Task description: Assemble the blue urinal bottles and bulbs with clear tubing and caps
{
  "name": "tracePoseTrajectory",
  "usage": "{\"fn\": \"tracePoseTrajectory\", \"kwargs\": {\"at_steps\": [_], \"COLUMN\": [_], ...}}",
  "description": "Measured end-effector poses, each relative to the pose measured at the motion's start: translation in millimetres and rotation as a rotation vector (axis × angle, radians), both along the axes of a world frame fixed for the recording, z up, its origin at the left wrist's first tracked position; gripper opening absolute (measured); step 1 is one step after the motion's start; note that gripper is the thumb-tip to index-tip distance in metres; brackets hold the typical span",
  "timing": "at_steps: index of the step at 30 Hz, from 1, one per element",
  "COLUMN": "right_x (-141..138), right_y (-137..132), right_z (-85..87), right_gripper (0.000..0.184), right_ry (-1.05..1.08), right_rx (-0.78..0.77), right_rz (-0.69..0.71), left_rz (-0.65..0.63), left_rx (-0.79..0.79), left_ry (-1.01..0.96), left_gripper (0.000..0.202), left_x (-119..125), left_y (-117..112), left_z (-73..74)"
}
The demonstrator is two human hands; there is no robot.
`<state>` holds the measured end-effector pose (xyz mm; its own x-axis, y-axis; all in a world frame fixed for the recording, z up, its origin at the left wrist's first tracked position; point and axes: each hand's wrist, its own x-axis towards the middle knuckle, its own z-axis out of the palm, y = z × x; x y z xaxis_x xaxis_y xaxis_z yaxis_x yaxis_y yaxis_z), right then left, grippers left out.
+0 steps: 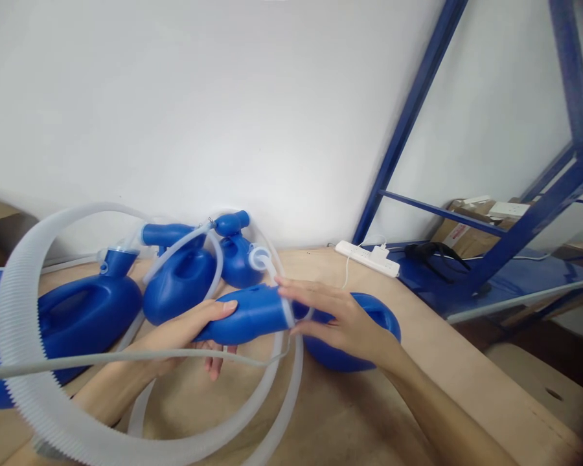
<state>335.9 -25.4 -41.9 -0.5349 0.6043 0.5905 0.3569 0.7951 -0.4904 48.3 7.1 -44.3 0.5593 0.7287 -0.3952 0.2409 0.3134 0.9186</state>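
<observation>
My left hand (194, 330) grips a blue plastic urinal funnel (252, 314), thumb on top, several fingers showing below. At its right end my right hand (335, 317) pinches the pale rim (288, 312) between fingers above and thumb below. The funnel lies sideways above the table. Behind my right hand, partly hidden, is a blue urinal bottle (350, 355). A wide ribbed clear hose (26, 291) loops around in front of my left forearm. Thinner clear tubing (291, 388) hangs below the funnel. A thin pale cable (126, 356) crosses in front of my left wrist.
Several more blue urinal bottles (87, 310) with handles and hoses stand along the wall at left and centre. A white power strip (366, 259) lies by the wall. A blue metal frame (418, 103) rises at right, with cardboard boxes (459, 230) behind it.
</observation>
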Motion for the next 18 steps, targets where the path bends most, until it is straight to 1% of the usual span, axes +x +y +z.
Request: {"fn": "tracePoseTrajectory", "kwargs": {"at_steps": [3,6,8,10,12,15,18], "right_x": [0.7,0.0,-2.5,-6.4,-11.0,-15.7,-15.1], "right_y": [-0.3,0.6,2.0,3.4,4.3,5.0,7.4], "right_z": [-1.0,-4.3,-7.8,-11.7,-14.8,-17.4,-19.2], "right_gripper": [0.064,0.062,0.060,0.057,0.056,0.053,0.057], "right_ry": [-0.013,-0.029,-0.041,-0.044,-0.058,-0.100,-0.148], "right_rx": [0.042,0.041,-0.011,-0.088,-0.130,-0.103,-0.052], "right_rz": [-0.005,-0.052,-0.112,-0.171,-0.211,-0.238,-0.253], "left_rz": [-0.002,-0.018,-0.029,-0.009,0.028,0.047,0.121], "left_rx": [-0.035,0.040,0.171,0.363,0.558,0.766,0.934], "left_ry": [0.009,-0.021,0.017,0.127,0.250,0.360,0.476], "left_gripper": [0.073,0.066,0.065,0.071,0.079,0.088,0.088], "left_x": [0.4,-4.4,-9.6,-14.5,-18.5,-26.0,-38.8], "left_y": [1.8,6.0,9.0,10.7,11.1,11.8,16.4], "left_z": [0.8,-0.6,0.2,4.0,10.4,20.7,24.9]}}
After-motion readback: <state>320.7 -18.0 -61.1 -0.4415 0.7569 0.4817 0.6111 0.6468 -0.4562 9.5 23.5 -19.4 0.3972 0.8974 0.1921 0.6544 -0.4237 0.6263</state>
